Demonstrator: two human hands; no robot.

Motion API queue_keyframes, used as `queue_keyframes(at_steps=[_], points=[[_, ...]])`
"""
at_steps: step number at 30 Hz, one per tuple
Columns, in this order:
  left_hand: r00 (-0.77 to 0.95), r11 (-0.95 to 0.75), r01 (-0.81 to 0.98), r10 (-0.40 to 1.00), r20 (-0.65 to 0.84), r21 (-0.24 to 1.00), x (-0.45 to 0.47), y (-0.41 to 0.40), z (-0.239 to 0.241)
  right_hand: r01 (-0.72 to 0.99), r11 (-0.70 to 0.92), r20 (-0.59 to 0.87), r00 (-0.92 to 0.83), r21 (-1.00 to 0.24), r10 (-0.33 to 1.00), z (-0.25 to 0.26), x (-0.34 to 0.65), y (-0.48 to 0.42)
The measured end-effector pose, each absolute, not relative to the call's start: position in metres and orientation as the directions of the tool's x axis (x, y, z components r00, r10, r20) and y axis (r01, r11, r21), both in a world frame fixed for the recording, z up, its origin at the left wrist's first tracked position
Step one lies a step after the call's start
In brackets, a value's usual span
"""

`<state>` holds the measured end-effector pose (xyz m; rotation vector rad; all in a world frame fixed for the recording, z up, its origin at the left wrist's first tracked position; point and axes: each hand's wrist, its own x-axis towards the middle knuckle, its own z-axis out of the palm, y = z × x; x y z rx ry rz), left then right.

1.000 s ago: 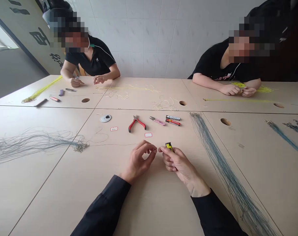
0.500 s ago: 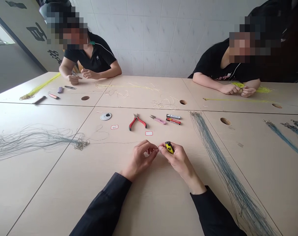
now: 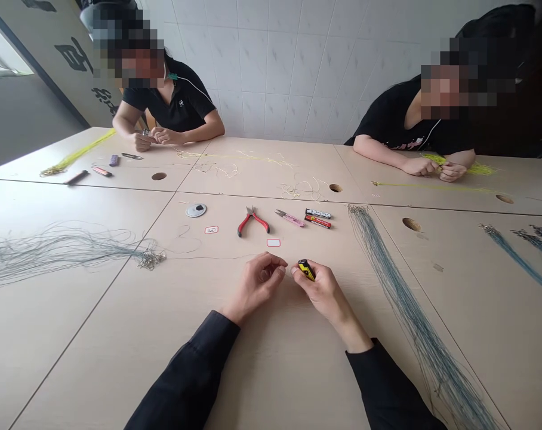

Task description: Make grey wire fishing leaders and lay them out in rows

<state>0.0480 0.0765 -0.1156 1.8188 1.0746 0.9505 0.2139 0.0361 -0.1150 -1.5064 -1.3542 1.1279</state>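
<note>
The thin cord (image 3: 217,258) runs across the desk (image 3: 280,370) to the left hand (image 3: 261,279), which appears to pinch it; just beside, the right hand (image 3: 318,283) grips a yellow-black lighter (image 3: 307,270). A flame struck this close could singe fingertips.

pale table (image 3: 271,370) | red-handled pliers (image 3: 252,213) | pink snips (image 3: 291,218) | blue-grey strand bundles (image 3: 400,298) | round disc (image 3: 191,211)

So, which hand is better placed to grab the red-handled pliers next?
Probably the left hand: it lies nearer the pliers, while the right hand grips a yellow-and-black lighter. Whether the left pinches anything is too fine to tell.
</note>
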Motion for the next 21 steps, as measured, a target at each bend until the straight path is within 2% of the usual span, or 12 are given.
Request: queue_keyframes(at_steps=[4, 8, 11, 21], points=[[0.326, -0.328, 0.296, 0.917, 0.228, 0.897, 0.048, 0.077, -0.116, 0.352, -0.104, -0.076, 0.093, -0.93, 0.993, -0.113, 0.218, 0.036], [0.338, -0.381, 0.309, 0.901, 0.274, 0.871, 0.048, 0.077, -0.117, 0.549, -0.088, -0.02, 0.128, -0.831, 0.992, -0.109, 0.231, 0.034], [0.356, -0.409, 0.314, 0.887, 0.293, 0.857, 0.048, 0.077, -0.118, 0.656, -0.115, -0.056, 0.11, -0.746, 0.992, -0.108, 0.241, 0.034], [0.406, -0.424, 0.34, 0.871, 0.275, 0.84, 0.048, 0.077, -0.12, 0.821, -0.126, -0.109, 0.078, -0.557, 0.991, -0.111, 0.239, 0.036]])
